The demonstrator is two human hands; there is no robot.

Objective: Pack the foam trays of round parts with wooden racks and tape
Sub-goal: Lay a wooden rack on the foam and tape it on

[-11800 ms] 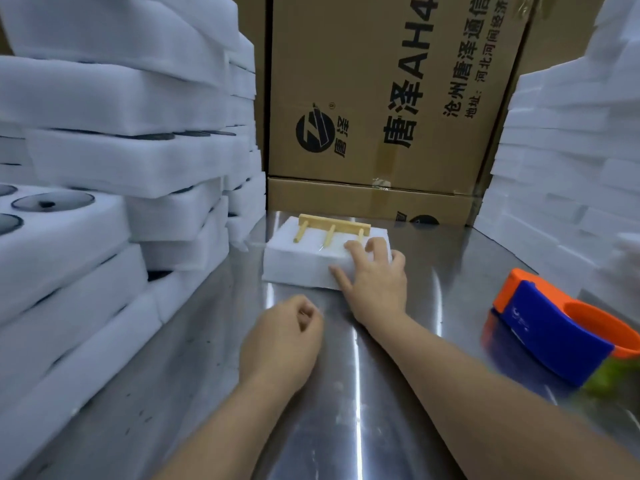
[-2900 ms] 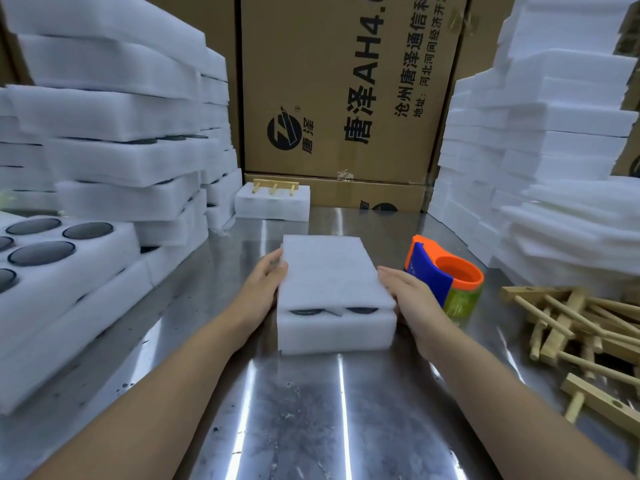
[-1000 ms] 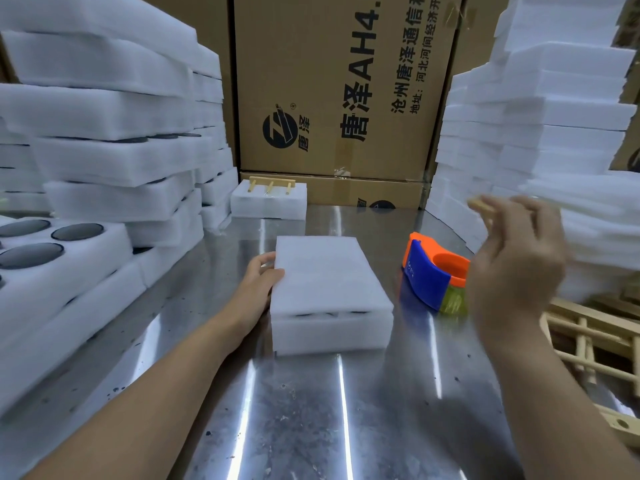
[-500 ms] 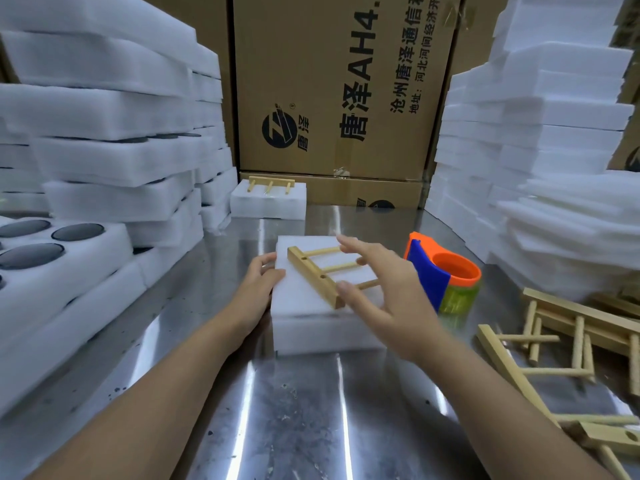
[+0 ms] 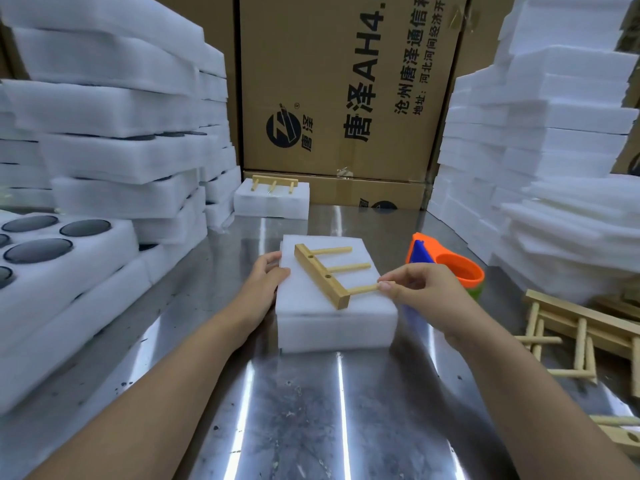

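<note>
- Foam tray stack (image 5: 332, 317): two white layers, centred on the steel table (image 5: 311, 410)
- Wooden rack (image 5: 323, 277): flat on the stack's top, three pegs pointing right
- Right hand (image 5: 426, 292): thumb and forefinger pinch the nearest peg's tip
- Left hand (image 5: 266, 282): fingers relaxed against the stack's left edge
- Tape dispenser (image 5: 446, 268): just right of the stack

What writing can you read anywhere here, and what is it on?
"唐泽 AH4." in large print on the tall cardboard box, cut off at the top.
"沧州唐泽通信科" on the same box, cut off.
"地址:河北河间经济开" on the same box, cut off.
"唐泽" beside its round logo.
On the lower cardboard box, the logo is partly hidden and unreadable.
No writing shows on the wooden rack or tape dispenser.
</note>
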